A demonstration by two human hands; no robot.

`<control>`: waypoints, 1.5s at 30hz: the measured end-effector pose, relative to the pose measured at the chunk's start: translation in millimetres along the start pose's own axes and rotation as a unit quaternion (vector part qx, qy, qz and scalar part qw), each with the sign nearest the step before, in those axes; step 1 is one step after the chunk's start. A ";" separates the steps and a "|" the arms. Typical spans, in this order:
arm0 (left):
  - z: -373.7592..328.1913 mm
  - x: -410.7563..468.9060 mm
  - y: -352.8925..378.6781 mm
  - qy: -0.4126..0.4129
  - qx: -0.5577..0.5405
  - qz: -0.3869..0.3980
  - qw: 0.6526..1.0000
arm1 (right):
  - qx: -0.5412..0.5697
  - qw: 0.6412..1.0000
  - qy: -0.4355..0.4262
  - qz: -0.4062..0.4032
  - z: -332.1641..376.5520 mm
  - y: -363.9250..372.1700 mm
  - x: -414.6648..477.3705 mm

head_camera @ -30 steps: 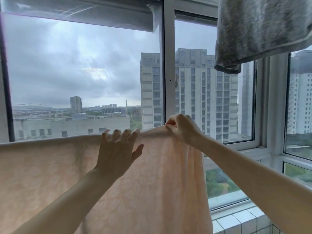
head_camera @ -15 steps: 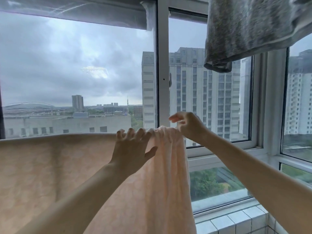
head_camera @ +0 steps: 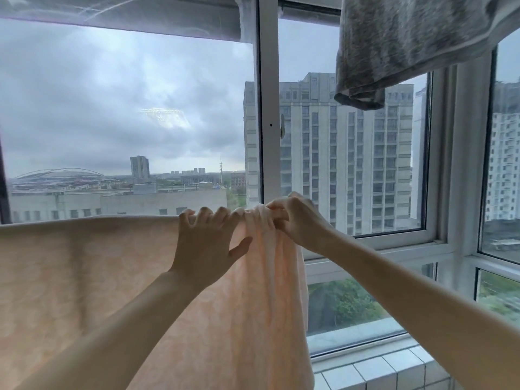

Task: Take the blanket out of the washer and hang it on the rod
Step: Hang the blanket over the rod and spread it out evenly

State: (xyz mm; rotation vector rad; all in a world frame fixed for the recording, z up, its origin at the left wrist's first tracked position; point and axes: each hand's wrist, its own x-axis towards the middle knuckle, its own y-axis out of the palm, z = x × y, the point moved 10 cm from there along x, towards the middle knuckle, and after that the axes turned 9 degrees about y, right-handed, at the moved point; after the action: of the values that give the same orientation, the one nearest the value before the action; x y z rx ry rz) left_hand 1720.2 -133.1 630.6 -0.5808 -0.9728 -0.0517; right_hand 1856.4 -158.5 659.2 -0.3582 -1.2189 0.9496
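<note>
The peach blanket (head_camera: 84,277) hangs spread out in front of the window (head_camera: 267,108). The left hand (head_camera: 208,243) hooks its curled fingers over the top edge, with the thumb apart. Just to the right, the right hand (head_camera: 301,220) pinches the bunched end in a closed grip. A grey towel (head_camera: 408,46) hangs above at the right.

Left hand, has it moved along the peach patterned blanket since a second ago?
Yes. The left hand has shifted right along the top edge of the peach patterned blanket, closer to the white vertical window post.

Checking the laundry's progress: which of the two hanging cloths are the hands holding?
The peach blanket, lower left: the left hand and right hand hold its bunched top edge. The grey cloth hangs untouched, upper right.
</note>
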 end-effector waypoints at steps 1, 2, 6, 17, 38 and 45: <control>1.0 -0.6 -0.2 0.000 0.003 -0.001 1.000 | -0.001 1.000 -0.003 0.006 0.7 -1.1 1.4; 1.6 -1.0 -0.3 0.001 0.005 -0.003 1.000 | -0.004 1.000 -0.007 0.009 1.5 -3.0 2.9; -1.8 0.2 -1.3 0.002 0.010 -0.009 1.000 | -0.009 0.999 -0.004 0.040 -3.2 -6.5 10.0; -1.7 -0.2 -2.1 -0.006 0.020 -0.010 1.000 | -0.133 0.987 0.005 -0.087 -18.8 -62.3 38.9; 4.6 0.5 5.3 -0.019 0.012 0.016 1.000 | -0.048 0.971 0.158 0.174 -81.2 20.0 -4.6; 6.5 -1.5 6.5 -0.021 0.011 0.024 0.999 | -0.039 0.998 0.051 -0.001 -41.5 4.5 9.5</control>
State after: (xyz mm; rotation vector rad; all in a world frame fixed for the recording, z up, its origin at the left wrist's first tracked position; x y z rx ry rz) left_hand 1716.4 -124.7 629.2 -0.5869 -0.9978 0.0140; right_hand 1892.5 -138.5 647.6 -0.4608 -1.1648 0.8735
